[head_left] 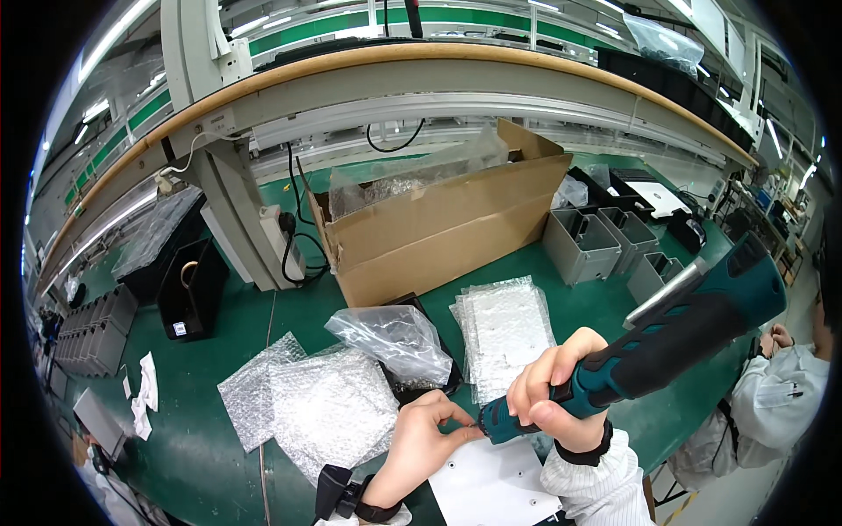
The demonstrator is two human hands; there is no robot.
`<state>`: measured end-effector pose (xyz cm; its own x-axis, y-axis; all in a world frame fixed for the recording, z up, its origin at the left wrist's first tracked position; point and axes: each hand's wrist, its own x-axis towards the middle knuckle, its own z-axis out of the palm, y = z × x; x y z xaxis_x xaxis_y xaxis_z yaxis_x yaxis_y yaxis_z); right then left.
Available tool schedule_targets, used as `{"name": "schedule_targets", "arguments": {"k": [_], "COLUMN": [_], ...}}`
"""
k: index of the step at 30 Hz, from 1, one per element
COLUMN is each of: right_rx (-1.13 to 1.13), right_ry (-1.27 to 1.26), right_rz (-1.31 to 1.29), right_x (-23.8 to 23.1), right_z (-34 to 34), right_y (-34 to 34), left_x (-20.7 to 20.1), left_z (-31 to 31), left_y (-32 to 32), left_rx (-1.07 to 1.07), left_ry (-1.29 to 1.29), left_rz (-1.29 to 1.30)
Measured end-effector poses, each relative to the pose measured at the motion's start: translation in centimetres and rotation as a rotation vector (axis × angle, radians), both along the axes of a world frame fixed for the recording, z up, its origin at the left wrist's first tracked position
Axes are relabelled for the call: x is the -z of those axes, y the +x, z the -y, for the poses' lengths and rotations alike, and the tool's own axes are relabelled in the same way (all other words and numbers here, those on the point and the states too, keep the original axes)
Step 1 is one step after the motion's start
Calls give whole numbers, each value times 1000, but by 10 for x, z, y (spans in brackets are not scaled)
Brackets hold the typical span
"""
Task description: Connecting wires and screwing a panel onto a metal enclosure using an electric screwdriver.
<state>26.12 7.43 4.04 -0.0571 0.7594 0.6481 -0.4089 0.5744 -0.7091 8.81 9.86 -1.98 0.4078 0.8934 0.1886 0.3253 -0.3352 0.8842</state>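
Note:
My right hand (561, 386) is wrapped round the front of a teal and black cordless screwdriver (667, 337), whose thick body slants up to the right. Its nose points left, down toward a white panel (491, 486) with several small holes or screws in it. Right at that nose, my left hand (430, 438) has thumb and forefinger pinched together; whatever small piece they may hold is hidden. Just beyond my left hand a clear plastic bag (395, 342) lies over a black tray (449, 383).
Bubble-wrap sheets (329, 408) lie left of the tray, and a stack of bubble-wrap pouches (507, 329) to its right. A cardboard box (447, 232) stands behind. Grey bins (583, 245) sit at the right, a black bin (195, 289) at the left. Another person (781, 394) sits far right.

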Motion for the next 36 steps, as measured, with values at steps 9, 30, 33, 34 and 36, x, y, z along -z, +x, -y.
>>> {"name": "schedule_targets", "arguments": {"k": [9, 30, 33, 34, 36], "right_rx": [101, 77, 23, 23, 53], "right_ry": [-76, -57, -87, -87, -63], "right_rz": [198, 343, 328, 330, 364], "right_x": [1, 0, 2, 1, -1], "right_z": [-8, -15, -14, -12, -9], "right_y": [0, -6, -9, -9, -8], "left_x": [5, 4, 13, 14, 14], "left_z": [-4, -4, -3, -3, -2], "left_y": [1, 1, -2, -2, -1], "left_rx": [134, 168, 165, 165, 165], "left_ry": [21, -235, -114, -114, -51], "left_rz": [-72, -242, -209, -207, -184]}}
